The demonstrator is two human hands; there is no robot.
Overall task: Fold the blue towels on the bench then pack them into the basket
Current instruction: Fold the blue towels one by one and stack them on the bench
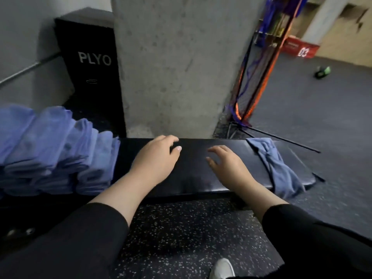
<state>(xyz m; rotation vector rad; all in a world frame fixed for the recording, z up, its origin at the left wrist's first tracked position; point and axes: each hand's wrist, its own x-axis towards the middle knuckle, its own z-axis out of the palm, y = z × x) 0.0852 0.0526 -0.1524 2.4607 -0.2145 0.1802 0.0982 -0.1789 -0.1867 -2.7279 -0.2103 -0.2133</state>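
A black padded bench (193, 178) runs across the middle of the view. Several folded blue towels (52, 150) stand packed side by side at its left end. One crumpled blue towel (277, 166) lies over the bench's right end and hangs down its front edge. My left hand (157, 158) hovers over the bench's middle with relaxed fingers and holds nothing. My right hand (227, 164) is just to its right, fingers spread, also holding nothing. No basket is clearly visible.
A grey concrete pillar (181, 67) rises right behind the bench. A black box marked PLYO (90, 67) stands at the back left. An orange and black net frame (259, 77) leans at the pillar's right. Speckled rubber floor (191, 238) lies below me, with my white shoe (222, 268).
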